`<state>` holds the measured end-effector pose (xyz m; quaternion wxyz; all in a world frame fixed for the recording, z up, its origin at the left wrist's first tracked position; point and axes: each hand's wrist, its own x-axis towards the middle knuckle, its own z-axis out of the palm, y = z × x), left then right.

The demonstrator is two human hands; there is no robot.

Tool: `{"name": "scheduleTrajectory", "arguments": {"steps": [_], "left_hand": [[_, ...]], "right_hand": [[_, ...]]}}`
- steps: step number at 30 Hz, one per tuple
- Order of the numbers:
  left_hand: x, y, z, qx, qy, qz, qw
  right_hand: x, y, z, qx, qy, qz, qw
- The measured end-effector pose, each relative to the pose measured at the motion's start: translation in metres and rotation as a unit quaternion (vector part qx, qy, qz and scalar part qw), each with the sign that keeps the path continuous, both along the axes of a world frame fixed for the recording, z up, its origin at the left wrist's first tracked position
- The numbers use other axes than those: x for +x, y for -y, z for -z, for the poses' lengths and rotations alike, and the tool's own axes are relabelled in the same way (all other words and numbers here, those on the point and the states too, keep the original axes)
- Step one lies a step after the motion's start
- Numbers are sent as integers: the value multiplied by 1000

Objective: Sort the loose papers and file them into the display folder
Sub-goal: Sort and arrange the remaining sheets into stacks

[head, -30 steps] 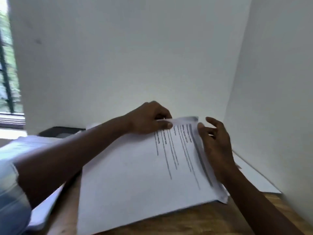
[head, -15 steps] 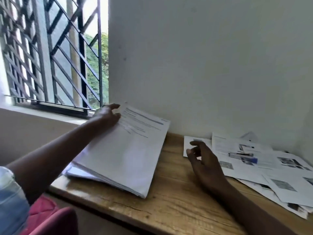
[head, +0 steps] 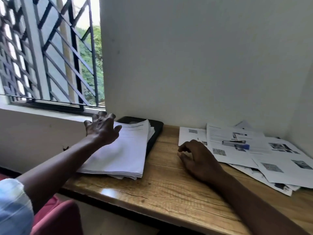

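A thick stack of white papers (head: 122,153) lies flat at the left end of the wooden desk (head: 162,184), on top of a black display folder (head: 155,131) whose far right edge shows. My left hand (head: 101,129) hovers over the stack's far left corner, fingers spread, holding nothing. My right hand (head: 198,158) rests on the desk with fingers loosely curled and nothing in them, touching the near left edge of the loose papers (head: 237,150), printed sheets with pictures, spread over the right side.
A blue and black stapler (head: 237,144) lies on the loose papers. White walls close the desk at the back and right. A barred window (head: 50,56) is at the left. A red chair (head: 57,217) sits below the desk's front edge.
My left hand has laid the stack down flat on the folder and let go of it. My right hand has stayed by the loose papers. The view has swung left.
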<state>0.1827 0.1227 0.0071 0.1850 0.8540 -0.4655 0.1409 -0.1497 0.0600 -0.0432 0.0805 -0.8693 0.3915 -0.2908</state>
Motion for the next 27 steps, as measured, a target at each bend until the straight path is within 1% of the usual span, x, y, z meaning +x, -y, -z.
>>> {"name": "scheduleTrajectory", "arguments": {"steps": [2, 4, 5, 7, 10, 14, 16, 19, 22, 25, 27], "left_hand": [[-25, 11, -5, -26, 10, 121, 992], [-64, 19, -14, -18, 20, 241, 970], [-84, 25, -18, 2, 32, 289, 957], [-128, 47, -23, 34, 59, 367, 928], [-194, 91, -19, 62, 76, 451, 887], [-272, 159, -1, 92, 102, 495, 858], [-301, 188, 9, 110, 103, 498, 854], [-326, 218, 21, 140, 113, 477, 860], [-333, 235, 29, 140, 124, 474, 861], [-328, 241, 29, 111, 99, 491, 858], [-315, 240, 21, 106, 77, 485, 865]], "right_hand": [[-11, 2, -8, -23, -44, 26, 998], [-30, 11, -14, -53, -92, 82, 991], [-41, 18, -16, -57, -100, 118, 986], [-72, 37, -19, -44, -98, 191, 976], [-121, 64, -23, 7, -93, 266, 959], [-171, 84, -10, 58, -128, 305, 942], [-181, 91, 1, 80, -162, 307, 934], [-181, 97, 6, 88, -187, 300, 931], [-179, 103, 5, 85, -211, 304, 925], [-177, 106, 5, 85, -222, 301, 924], [-175, 107, 5, 89, -213, 294, 927]]}}
